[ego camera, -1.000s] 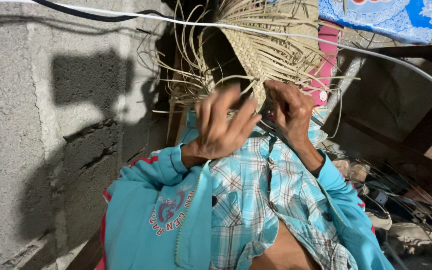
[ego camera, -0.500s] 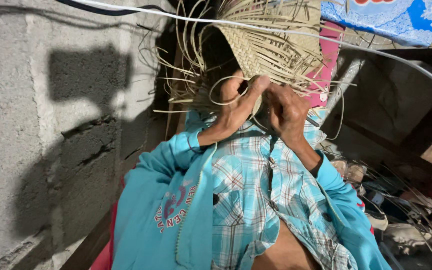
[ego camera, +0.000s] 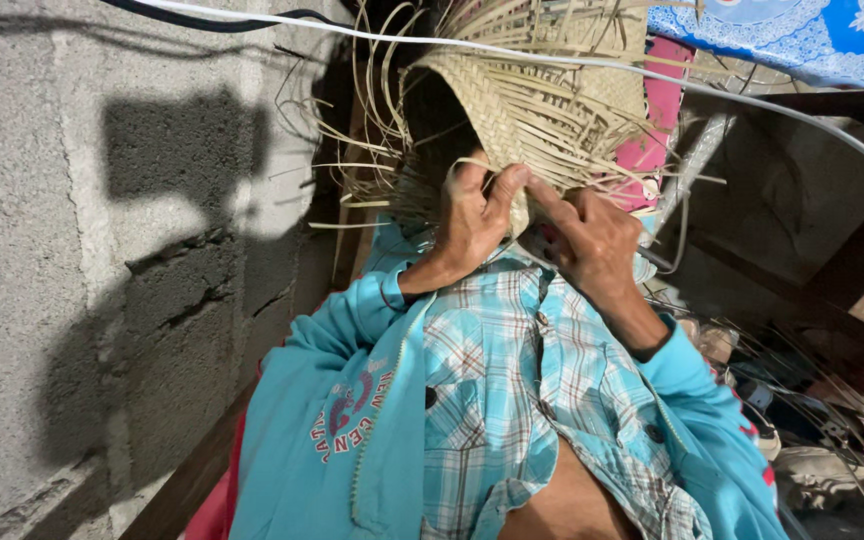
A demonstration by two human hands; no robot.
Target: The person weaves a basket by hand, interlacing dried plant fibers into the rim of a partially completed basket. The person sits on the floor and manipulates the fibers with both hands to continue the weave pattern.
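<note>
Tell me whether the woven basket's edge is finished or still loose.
Still loose: the woven basket has unwoven strips sticking out all around its edge, where the left hand and right hand pinch it.

Rough home workshop: bare block wall [ego camera: 102, 250], loose weaving strips [ego camera: 372, 170].

Harsh light from the right throws dark shadows on the block wall [ego camera: 102, 300]; edges warp.
</note>
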